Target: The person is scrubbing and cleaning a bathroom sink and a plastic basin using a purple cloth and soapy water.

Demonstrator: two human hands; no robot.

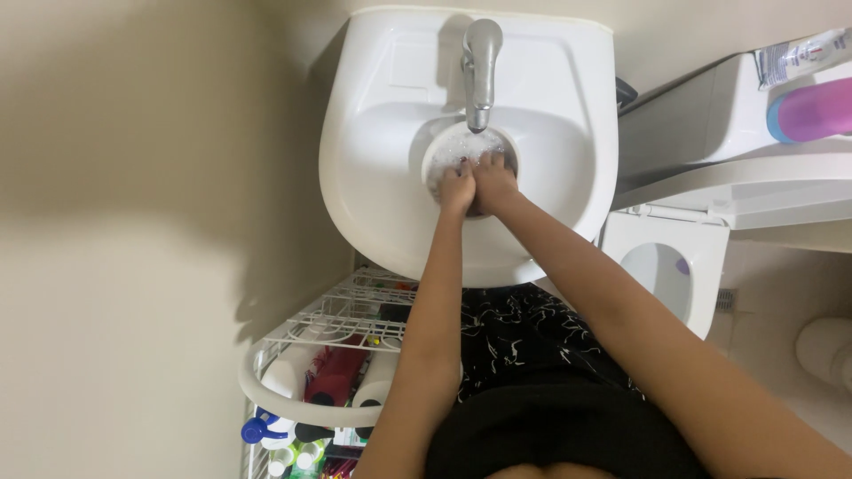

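Observation:
A white round bowl [444, 146] full of foamy water sits in the white sink [541, 115], right under the metal tap [480, 71]. Both my hands are down in the bowl, pressed together. My left hand [457, 188] is curled at the bowl's near edge. My right hand [493, 182] lies against it on the right, fingers bent into the suds. Something dark shows between the fingers, but the foam hides what it is.
A white wire rack [328, 324] with bottles and tubes stands under the sink at the left. A toilet [674, 257] with its lid up is at the right, with a purple bottle [812, 111] on the tank. A beige wall fills the left side.

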